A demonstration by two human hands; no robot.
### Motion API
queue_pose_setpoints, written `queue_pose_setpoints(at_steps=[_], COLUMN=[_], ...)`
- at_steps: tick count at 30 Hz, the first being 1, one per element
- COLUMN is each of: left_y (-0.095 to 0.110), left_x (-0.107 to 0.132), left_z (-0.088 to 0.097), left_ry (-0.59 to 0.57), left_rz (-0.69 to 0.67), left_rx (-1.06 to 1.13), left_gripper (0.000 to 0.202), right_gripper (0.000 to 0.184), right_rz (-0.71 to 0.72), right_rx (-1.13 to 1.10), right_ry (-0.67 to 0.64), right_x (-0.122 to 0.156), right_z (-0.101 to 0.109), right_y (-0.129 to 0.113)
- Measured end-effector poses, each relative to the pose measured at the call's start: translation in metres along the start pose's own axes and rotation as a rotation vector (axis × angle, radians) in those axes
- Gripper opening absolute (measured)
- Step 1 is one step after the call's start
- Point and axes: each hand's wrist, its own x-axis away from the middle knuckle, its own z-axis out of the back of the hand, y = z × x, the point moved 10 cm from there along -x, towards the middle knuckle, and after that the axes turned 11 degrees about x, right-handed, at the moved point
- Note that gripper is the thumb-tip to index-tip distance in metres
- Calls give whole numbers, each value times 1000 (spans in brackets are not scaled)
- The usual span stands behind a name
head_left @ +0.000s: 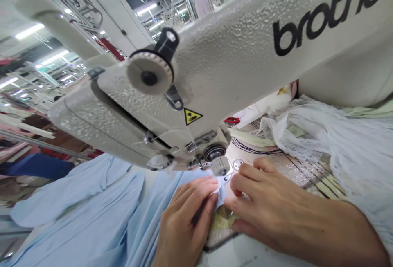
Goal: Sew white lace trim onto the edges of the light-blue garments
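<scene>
I see smooth pale-blue cloth (92, 214) at left, the left hand (190, 209) half-bent over its edge below a white pebbled sewing machine (233, 58). The right hand (267, 201) curls loosely alongside, near white lace-trimmed fabric (325, 132); whether either pinches cloth, I can't tell.

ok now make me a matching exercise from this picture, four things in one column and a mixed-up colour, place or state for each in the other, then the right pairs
Column one
1. left hand
2. lace-edged cloth
3. triangular sticker
4. round wheel

Column two
A. pale, with a black centre
B. white, heaped at the right of the view
C. lying on the light blue cloth
D. yellow and black, on the sewing machine

Right pairs
1-C
2-B
3-D
4-A
</scene>
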Motion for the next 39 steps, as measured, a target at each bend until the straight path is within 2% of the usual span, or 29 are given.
queue_pose_setpoints(at_steps=[14,17,22,27,39], left_y=[8,6,4,3,13], left_x=[-4,-3,-2,-4,-3], left_z=[1,0,1,0,1], left_ry=[-6,-3,-5,-7,10], left_rz=[-60,-44,-27,-30,-91], left_rx=[-21,-9,13,31,-40], left_gripper=[18,19,19,19,20], right_gripper=[18,18,12,9,13], right_rz=[-45,-60,1,15,-19], right_rx=[43,39,12,138,78], right_ry=[78,61,8,42,61], right_x=[-1,0,3,2,-1], right_z=[5,2,-4,0,6], right_y=[5,6,-1,-4,-2])
